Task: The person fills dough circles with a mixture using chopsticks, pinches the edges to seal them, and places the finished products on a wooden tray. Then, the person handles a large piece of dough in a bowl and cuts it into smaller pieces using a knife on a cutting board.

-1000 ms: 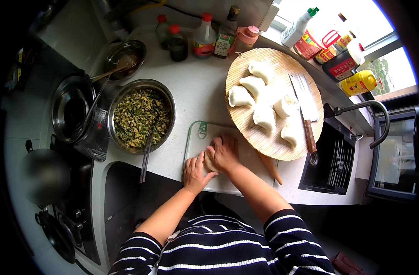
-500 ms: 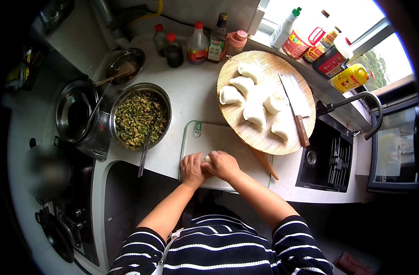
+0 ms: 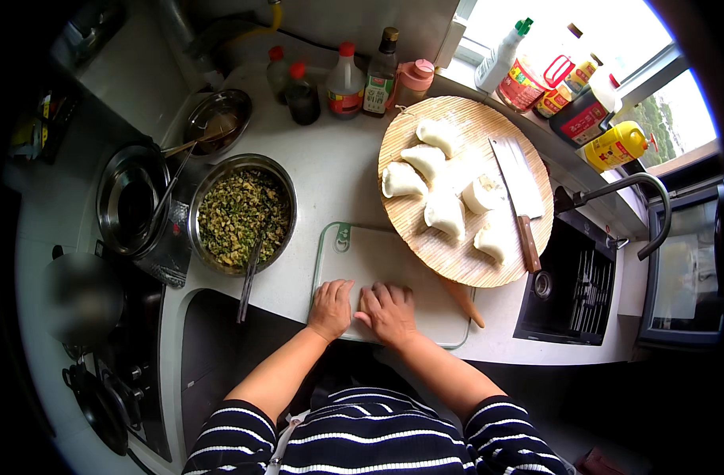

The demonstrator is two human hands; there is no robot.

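Both my hands rest over the near part of a white cutting board point(image 3: 378, 257) with a green rim. My left hand point(image 3: 331, 309) lies at the board's left side, fingers lying forward and bent a little. Beside it, a small gap away, is my right hand point(image 3: 389, 313), palm down with its fingers spread and its thumb toward the left hand. No dough shows between them; anything under the palms is hidden. Right of the board sits a round bamboo tray point(image 3: 500, 269) with several white filled dumplings point(image 3: 444, 215) and a cleaver point(image 3: 517, 178) with a wooden handle.
A wooden rolling pin point(image 3: 461, 302) sticks out from under the tray. A steel bowl of chopped green filling point(image 3: 239, 210), with chopsticks point(image 3: 249, 281), stands left of the board. Bottles point(image 3: 343, 81) line the back. A black sink point(image 3: 564, 285) lies at right.
My hands were pressed together around a small pale piece of dough. Now they are apart, the right one flatter and spread on the board, and the dough is out of sight. The view shifted slightly.
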